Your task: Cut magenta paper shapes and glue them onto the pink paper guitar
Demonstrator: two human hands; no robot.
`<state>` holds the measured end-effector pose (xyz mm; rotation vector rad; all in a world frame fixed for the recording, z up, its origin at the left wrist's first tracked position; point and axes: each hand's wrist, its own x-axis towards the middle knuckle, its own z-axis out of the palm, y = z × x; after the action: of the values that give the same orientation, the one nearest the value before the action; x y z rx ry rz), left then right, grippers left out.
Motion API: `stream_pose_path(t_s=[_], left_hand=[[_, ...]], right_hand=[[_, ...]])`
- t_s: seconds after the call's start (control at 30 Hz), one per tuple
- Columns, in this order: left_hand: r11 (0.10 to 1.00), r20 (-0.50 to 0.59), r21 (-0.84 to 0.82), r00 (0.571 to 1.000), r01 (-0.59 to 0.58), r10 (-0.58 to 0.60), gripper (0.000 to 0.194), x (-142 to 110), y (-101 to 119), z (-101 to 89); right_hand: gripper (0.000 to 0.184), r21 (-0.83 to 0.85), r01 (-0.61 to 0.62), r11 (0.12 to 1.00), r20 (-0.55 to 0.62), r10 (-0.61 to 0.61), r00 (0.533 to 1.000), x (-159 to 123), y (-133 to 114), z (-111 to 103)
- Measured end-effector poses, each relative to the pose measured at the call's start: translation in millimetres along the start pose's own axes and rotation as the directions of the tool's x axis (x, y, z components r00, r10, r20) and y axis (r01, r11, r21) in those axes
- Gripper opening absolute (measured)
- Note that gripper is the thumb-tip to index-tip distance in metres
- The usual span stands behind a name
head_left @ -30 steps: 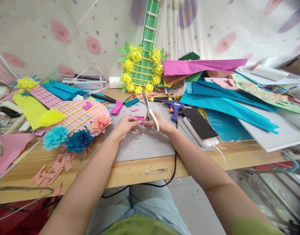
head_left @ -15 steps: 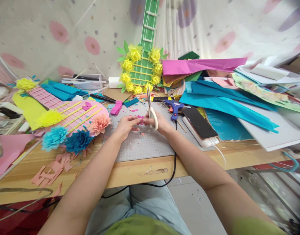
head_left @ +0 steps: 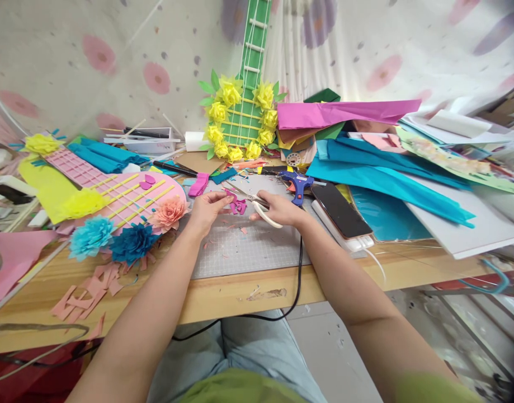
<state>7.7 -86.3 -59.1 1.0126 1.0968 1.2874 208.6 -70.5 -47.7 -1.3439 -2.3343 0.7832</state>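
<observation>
My left hand is closed, thumb and fingers pinching a small cut piece of magenta paper over the cutting mat. The piece has several narrow ends pointing to the right. In my right hand is a pair of scissors with white handles. The blades point left toward my left hand, close above the magenta paper, and look parted. Behind my left hand lies a folded magenta strip. A blue glue gun rests just beyond my right hand.
A pink paper guitar with paper flowers lies at left, near pink scraps. Behind stands a green guitar with yellow flowers. At right are a phone, blue paper and a magenta sheet. A black cable hangs over the edge.
My hands have moved apart, the left one leftward. The scissors have swung from pointing up to pointing left, and the magenta paper now shows beyond my left fingertips.
</observation>
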Motion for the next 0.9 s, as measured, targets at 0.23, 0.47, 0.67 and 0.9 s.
stream_pose_path(t_s=[0.23,0.47,0.67,0.9], left_hand=[[1.000,0.139,0.019,0.990,-0.009,0.007,0.026,2,1,-9.0],[1.000,0.167,0.017,0.986,0.007,-0.009,0.023,1,-1,-8.3],[1.000,0.173,0.023,0.985,0.000,-0.004,0.021,1,-3,-8.6],[1.000,0.163,0.027,0.987,0.004,-0.008,0.023,-1,-1,-6.9]], right_hand=[[0.045,-0.066,0.026,0.997,0.083,-0.020,0.996,-4,-2,-9],[0.048,-0.080,0.006,0.997,0.123,0.004,0.992,-7,-7,-12],[0.047,-0.122,-0.007,0.992,0.116,0.022,0.993,-7,-8,-14],[0.043,-0.129,-0.004,0.992,0.091,0.016,0.996,-8,-10,-16]])
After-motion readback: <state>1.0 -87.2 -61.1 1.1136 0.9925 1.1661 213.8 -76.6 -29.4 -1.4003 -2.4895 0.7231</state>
